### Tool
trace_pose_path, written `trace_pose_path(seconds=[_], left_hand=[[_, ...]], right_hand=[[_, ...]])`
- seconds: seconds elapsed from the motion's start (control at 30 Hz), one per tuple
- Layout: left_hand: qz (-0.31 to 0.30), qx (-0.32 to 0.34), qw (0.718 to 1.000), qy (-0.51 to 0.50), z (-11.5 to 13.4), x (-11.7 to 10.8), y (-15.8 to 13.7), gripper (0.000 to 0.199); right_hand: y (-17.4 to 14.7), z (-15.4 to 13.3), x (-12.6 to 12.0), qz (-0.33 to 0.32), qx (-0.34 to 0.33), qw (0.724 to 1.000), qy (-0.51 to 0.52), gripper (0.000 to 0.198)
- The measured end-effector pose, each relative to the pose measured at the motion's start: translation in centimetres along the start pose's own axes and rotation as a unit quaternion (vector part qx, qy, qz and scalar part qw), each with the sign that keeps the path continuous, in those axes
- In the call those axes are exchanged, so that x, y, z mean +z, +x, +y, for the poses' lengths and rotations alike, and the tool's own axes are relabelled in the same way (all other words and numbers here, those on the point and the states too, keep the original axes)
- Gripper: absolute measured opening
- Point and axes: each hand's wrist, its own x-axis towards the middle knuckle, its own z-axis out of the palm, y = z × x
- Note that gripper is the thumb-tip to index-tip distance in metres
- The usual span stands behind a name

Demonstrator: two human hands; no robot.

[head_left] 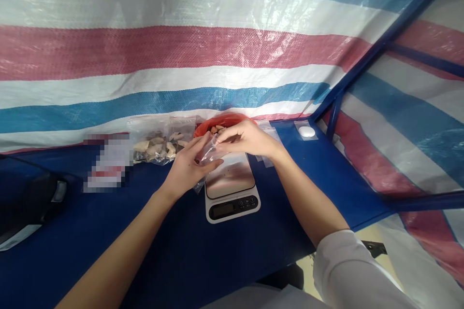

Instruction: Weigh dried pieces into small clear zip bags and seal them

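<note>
Holding a clear plastic bag (pixel 209 152) over the far-left part of the digital scale (pixel 232 176); your left fingers (pixel 197 145) part-spread around it, right fingers (pixel 229 147) pinched at its edge, red plastic bag (pixel 203 128) just behind.

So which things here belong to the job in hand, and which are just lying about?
Seemingly in the job:
clear bag, held by left hand and right hand
scale, below the hands
red bag of pieces
filled bags, left of it

Probably just lying about:
white object, far right
black object, far left
pixelated item, left; contents unreadable
</note>
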Motion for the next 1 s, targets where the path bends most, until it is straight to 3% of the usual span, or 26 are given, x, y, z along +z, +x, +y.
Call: trace_pose_path(seconds=[0.2, 0.3, 0.43, 0.63, 0.83, 1.0], left_hand=[[-0.018, 0.032, 0.998, 0.044, -0.3, 0.2, -1.1, 0.071], [-0.014, 0.034, 0.996, 0.077, -0.6, 0.3, -2.2, 0.064], [-0.019, 0.059, 0.992, 0.107, -0.7, 0.7, -3.3, 0.055], [-0.033, 0.127, 0.982, 0.135, -0.5, 1.1, -3.3, 0.044], [-0.076, 0.136, 0.975, 0.156, -1.0, 0.7, -2.7, 0.048], [-0.123, 0.135, 0.969, 0.168, -1.3, -0.2, -2.3, 0.052]], right_hand=[[-4.1, 1.8, -0.9, 0.121, 0.044, 0.987, 0.1, 0.022], [-6.1, 2.7, -0.9, 0.154, 0.11, 0.971, 0.143, 0.027], [-8.1, 3.9, -0.5, 0.192, 0.15, 0.958, 0.152, 0.032], [-9.4, 4.9, 0.3, 0.201, 0.173, 0.947, 0.181, 0.035], [-9.8, 5.3, 0.6, 0.209, 0.211, 0.929, 0.222, 0.032], [-10.0, 4.9, 0.6, 0.196, 0.23, 0.931, 0.206, 0.033]])
